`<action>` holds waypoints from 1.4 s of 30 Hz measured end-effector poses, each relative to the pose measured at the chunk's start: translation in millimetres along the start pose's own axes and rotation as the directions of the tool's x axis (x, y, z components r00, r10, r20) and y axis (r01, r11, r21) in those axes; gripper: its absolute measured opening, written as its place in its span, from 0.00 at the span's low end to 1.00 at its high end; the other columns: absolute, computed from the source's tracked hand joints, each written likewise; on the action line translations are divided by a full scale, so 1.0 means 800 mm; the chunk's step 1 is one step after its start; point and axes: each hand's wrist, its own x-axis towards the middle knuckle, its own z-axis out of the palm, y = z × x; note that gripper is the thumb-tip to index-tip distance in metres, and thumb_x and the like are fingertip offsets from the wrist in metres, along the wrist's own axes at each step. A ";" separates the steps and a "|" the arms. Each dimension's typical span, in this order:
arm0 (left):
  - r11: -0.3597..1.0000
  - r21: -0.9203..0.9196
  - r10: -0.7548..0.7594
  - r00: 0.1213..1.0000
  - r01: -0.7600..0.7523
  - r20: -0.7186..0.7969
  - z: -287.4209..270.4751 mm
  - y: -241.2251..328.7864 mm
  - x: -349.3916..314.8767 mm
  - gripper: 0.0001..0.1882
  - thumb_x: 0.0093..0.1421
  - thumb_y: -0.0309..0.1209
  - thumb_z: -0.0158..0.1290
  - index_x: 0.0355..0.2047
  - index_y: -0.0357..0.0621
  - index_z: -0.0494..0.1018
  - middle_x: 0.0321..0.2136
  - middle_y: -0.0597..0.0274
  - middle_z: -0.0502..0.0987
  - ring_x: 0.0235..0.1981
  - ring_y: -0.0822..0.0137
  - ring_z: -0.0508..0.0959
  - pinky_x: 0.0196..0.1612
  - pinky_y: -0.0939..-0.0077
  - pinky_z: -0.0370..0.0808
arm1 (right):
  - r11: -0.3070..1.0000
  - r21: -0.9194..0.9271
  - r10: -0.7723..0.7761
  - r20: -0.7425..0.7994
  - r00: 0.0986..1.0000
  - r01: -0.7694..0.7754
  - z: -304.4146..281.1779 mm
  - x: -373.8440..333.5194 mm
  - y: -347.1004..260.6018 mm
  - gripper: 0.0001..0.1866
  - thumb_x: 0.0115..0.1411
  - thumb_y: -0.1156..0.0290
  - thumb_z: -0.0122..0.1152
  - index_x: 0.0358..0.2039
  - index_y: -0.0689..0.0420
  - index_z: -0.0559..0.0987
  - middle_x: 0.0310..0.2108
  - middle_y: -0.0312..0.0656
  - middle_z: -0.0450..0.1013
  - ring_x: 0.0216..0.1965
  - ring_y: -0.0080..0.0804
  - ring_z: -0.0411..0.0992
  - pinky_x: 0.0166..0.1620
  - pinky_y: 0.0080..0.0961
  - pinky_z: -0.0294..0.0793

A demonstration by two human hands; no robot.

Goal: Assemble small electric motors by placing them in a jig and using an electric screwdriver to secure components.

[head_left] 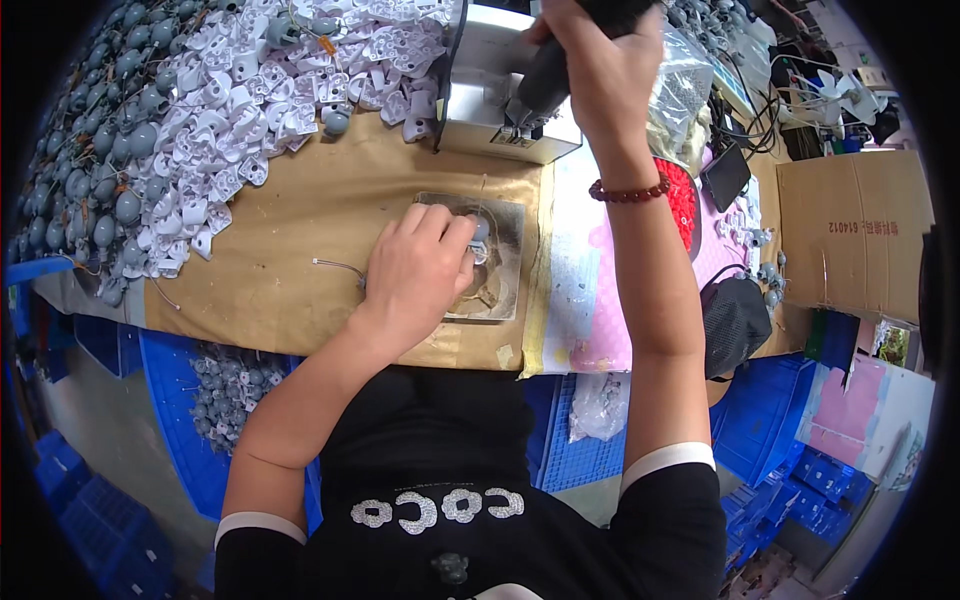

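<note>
My left hand [418, 268] lies closed over a small metal-edged plate [503, 295] on the bench, its fingers curled round a small grey rounded part [481, 230] with a bit of white beside it. Fingers and palm hide most of that part. A thin cable end [338, 264] sticks out to the left of the hand. My right hand [618, 85] is raised at the far side, wrapped round a thick black handheld power driver [553, 72]. Its lower end points down into a silvery open-fronted box [470, 112]; the tip is hard to make out.
White plastic pieces [250, 100] and grey ball-shaped parts [115, 150] are heaped at far left. A red container [680, 200] stands right of my forearm, near a black mesh item [737, 325] and a cardboard box [850, 235]. Blue crates [180, 400] sit below the bench.
</note>
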 end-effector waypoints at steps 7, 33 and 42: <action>1.000 -0.014 0.007 1.000 -0.007 -0.012 0.003 -0.005 -0.001 0.17 0.48 0.26 0.63 0.40 0.42 0.74 0.32 0.56 0.72 0.36 0.53 0.73 0.40 0.59 0.73 | 0.979 0.111 0.158 0.133 0.978 -0.174 -0.015 -0.042 -0.011 0.15 0.54 0.79 0.68 0.37 0.61 0.70 0.23 0.37 0.75 0.20 0.24 0.75 0.26 0.21 0.75; 1.000 0.006 -0.014 1.000 0.014 -0.017 0.002 -0.005 0.000 0.17 0.46 0.30 0.63 0.38 0.49 0.73 0.32 0.64 0.71 0.40 0.60 0.75 0.37 0.62 0.73 | 0.999 0.005 -0.045 0.269 0.962 0.045 -0.016 -0.123 -0.015 0.40 0.55 0.85 0.59 0.66 0.64 0.53 0.26 0.41 0.73 0.25 0.25 0.73 0.32 0.22 0.75; 0.999 -0.031 -0.017 1.000 0.017 -0.006 -0.003 -0.003 0.002 0.16 0.46 0.30 0.63 0.36 0.49 0.72 0.32 0.63 0.71 0.40 0.60 0.74 0.36 0.62 0.72 | 0.995 0.080 -0.072 0.277 0.958 0.052 -0.020 -0.138 -0.005 0.40 0.56 0.83 0.59 0.65 0.61 0.50 0.27 0.41 0.71 0.26 0.26 0.72 0.32 0.23 0.74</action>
